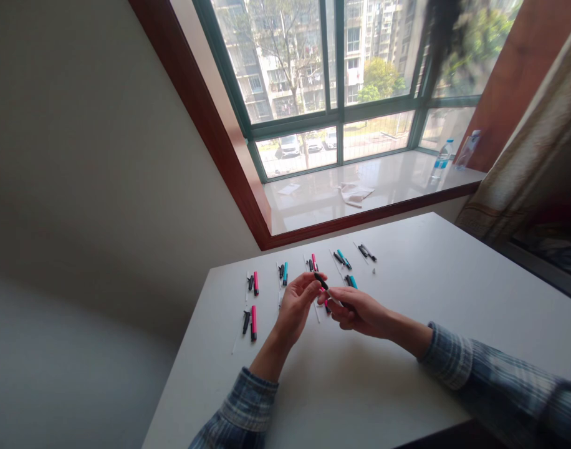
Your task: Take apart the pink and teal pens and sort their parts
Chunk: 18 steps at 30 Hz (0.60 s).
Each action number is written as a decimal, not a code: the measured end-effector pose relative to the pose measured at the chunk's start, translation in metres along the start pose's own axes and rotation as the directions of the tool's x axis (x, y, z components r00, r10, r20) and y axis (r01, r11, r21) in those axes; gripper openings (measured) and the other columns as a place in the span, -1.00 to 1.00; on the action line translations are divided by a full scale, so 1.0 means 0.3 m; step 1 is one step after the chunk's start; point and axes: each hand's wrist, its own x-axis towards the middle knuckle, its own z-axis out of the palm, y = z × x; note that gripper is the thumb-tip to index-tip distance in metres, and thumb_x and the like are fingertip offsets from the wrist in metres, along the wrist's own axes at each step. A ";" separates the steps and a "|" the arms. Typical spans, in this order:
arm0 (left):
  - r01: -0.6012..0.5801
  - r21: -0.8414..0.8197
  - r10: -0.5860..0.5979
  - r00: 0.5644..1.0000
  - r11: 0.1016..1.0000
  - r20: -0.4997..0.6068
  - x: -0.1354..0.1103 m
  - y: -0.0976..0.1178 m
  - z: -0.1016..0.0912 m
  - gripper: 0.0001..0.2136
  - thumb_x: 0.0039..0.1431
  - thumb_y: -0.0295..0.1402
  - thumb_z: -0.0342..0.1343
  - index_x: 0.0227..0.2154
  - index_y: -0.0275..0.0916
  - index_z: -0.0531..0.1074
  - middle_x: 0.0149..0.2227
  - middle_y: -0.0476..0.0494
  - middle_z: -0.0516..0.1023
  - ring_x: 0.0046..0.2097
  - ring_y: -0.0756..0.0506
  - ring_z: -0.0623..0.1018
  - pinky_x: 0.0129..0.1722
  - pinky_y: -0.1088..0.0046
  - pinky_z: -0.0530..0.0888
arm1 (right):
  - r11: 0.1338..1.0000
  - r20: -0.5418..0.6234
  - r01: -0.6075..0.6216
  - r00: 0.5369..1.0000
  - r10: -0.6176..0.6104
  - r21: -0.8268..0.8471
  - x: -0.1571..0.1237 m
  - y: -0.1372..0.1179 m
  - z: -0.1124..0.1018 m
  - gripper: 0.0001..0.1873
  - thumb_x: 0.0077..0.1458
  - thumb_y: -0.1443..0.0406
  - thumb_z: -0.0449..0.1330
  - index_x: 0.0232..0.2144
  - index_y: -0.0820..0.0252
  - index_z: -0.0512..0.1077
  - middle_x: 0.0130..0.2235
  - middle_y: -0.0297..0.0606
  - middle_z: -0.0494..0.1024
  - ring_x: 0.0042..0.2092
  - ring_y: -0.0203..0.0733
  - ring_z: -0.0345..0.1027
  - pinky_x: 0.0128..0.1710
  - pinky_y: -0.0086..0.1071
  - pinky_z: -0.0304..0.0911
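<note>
Above the near middle of the white desk, the left hand and the right hand face each other with the fingers curled, not spread. The left fingertips pinch the upper end of a slim black marker section. The right fingers curl in toward its lower end, but they cover the point of contact, so a grip by that hand cannot be confirmed.

Handling: the section is judged to be light, stiff, smooth plastic, liable to slip or roll. Take hold on the barrel between thumb and fingertips. The thin white sticks beside the parts appear slender and easily bent; lift them at mid-length.

Layout: pink barrels, teal barrels and black sections lie in small groups across the far half of the desk. A pink piece sits just below the hands, partly hidden by the right hand, and its full shape cannot be made out. The smallest details of the far parts are hard to resolve. Blue plaid sleeves run off the lower edge and right edge of the view. Beyond the desk, a water bottle stands on the window sill.
</note>
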 end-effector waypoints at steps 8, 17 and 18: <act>-0.067 0.020 0.069 0.993 0.998 -0.096 0.005 -0.014 -0.008 -0.77 0.08 -0.25 0.40 -0.30 -0.26 0.53 -0.32 -0.07 0.53 -0.34 0.01 0.44 -0.23 0.44 0.40 | 0.979 -0.077 0.061 0.994 -0.077 -0.193 0.009 -0.003 -0.001 -0.52 0.17 -0.07 0.32 -0.19 0.27 0.53 -0.51 -0.50 0.11 -0.51 -0.42 -0.20 -0.52 -0.43 -0.32; -0.023 0.077 0.025 0.999 0.997 -0.032 -0.001 0.010 -0.010 -0.56 0.15 -0.24 0.35 0.08 -0.21 0.51 0.00 -0.27 0.60 -0.04 -0.16 0.57 -0.03 0.28 0.49 | 0.989 -0.050 0.092 0.994 -0.098 -0.116 0.008 0.003 -0.009 -0.57 0.25 -0.03 0.26 -0.20 0.26 0.48 -0.49 -0.48 0.16 -0.52 -0.43 -0.18 -0.52 -0.42 -0.30; -0.005 0.077 0.006 1.000 0.997 -0.017 -0.001 0.006 -0.010 -0.56 0.16 -0.23 0.35 0.09 -0.22 0.52 0.03 -0.30 0.59 -0.03 -0.18 0.58 -0.03 0.26 0.50 | 0.991 -0.039 0.087 0.995 -0.092 -0.104 0.008 0.005 -0.010 -0.58 0.26 -0.02 0.26 -0.24 0.26 0.46 -0.50 -0.49 0.16 -0.52 -0.43 -0.19 -0.52 -0.42 -0.30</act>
